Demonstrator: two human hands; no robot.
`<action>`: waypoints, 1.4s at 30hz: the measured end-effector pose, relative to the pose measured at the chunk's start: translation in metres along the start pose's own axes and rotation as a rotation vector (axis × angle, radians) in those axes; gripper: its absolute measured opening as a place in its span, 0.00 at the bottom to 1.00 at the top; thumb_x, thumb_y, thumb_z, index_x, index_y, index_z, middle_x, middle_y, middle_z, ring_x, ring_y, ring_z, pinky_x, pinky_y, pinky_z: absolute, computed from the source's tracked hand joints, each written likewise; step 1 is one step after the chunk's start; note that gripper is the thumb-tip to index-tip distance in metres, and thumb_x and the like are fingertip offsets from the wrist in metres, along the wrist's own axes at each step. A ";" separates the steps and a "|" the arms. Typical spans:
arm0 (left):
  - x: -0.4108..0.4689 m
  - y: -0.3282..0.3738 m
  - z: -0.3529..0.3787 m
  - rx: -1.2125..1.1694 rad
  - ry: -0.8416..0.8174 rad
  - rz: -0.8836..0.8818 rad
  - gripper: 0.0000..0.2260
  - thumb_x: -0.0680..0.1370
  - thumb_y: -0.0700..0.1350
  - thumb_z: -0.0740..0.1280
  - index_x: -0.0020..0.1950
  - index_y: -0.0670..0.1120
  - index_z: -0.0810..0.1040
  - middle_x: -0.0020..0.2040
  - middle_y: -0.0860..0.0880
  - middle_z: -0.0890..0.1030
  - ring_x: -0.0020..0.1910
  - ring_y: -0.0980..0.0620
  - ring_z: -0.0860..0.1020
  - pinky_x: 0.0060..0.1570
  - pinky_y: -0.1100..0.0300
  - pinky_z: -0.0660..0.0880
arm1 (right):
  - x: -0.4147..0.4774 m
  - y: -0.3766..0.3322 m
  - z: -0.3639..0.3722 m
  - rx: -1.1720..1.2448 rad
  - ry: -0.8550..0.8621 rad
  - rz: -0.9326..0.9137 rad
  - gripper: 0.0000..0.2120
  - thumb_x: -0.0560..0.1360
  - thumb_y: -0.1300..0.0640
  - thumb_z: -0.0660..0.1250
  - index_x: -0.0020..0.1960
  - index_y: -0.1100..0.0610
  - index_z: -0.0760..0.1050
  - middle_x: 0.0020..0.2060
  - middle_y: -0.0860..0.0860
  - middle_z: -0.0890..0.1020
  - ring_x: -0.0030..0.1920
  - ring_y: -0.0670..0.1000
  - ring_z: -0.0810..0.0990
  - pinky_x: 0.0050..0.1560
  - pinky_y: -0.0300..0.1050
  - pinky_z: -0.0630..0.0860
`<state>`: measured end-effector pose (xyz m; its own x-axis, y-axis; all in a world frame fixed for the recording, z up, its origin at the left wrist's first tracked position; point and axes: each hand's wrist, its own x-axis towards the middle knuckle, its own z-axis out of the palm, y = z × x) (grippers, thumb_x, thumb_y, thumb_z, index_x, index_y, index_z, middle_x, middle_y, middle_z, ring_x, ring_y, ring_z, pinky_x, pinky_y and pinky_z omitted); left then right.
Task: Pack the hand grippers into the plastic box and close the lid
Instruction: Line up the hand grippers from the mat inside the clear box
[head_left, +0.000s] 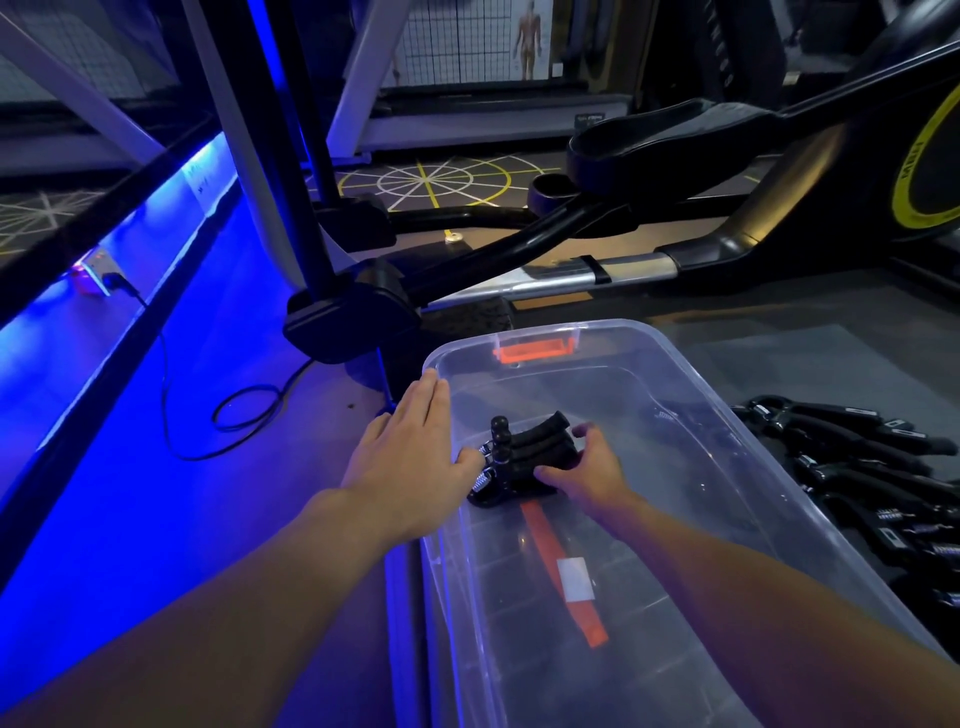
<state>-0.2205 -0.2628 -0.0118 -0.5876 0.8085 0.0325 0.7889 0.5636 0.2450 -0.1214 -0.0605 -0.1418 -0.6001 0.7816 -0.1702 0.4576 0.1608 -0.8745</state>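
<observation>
Your right hand (587, 475) grasps a bundle of hand grippers (524, 457) inside the plastic box (675, 467). Your left hand (410, 457) rests released, fingers straight, on the rim just left of them.

I see the box (691, 379) as clear plastic, smooth and glossy, with light streaks on its walls. The hand grippers (530, 454) inside it have matt black handles that look rubbery, and a spring (480, 480) of bright bare metal. The latch (535, 352) is shiny orange plastic. The floor (810, 343) looks matt grey. The rail (618, 274) beyond is brushed metal with a dull sheen.
</observation>
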 end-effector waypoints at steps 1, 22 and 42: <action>0.001 0.000 -0.001 0.016 -0.003 0.009 0.34 0.79 0.56 0.55 0.79 0.44 0.45 0.80 0.50 0.44 0.78 0.53 0.47 0.74 0.54 0.53 | 0.000 -0.001 -0.004 -0.025 -0.033 0.016 0.34 0.64 0.59 0.78 0.65 0.54 0.63 0.48 0.55 0.78 0.46 0.53 0.77 0.44 0.44 0.72; 0.004 0.188 -0.021 0.097 -0.042 0.513 0.34 0.70 0.67 0.50 0.71 0.53 0.67 0.70 0.53 0.70 0.70 0.51 0.67 0.66 0.51 0.63 | -0.097 -0.036 -0.259 -0.207 0.328 -0.153 0.05 0.74 0.62 0.67 0.50 0.58 0.77 0.35 0.50 0.78 0.37 0.52 0.77 0.39 0.45 0.74; -0.012 0.232 0.029 0.176 -0.143 0.562 0.44 0.68 0.75 0.43 0.76 0.50 0.61 0.76 0.55 0.60 0.76 0.55 0.53 0.71 0.50 0.60 | -0.131 0.160 -0.219 -0.291 0.049 0.173 0.42 0.61 0.46 0.80 0.69 0.56 0.67 0.63 0.53 0.73 0.65 0.55 0.73 0.67 0.48 0.69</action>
<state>-0.0255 -0.1368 0.0169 -0.0514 0.9984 -0.0232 0.9966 0.0528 0.0635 0.1744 -0.0055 -0.1602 -0.4682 0.8390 -0.2772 0.7221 0.1825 -0.6673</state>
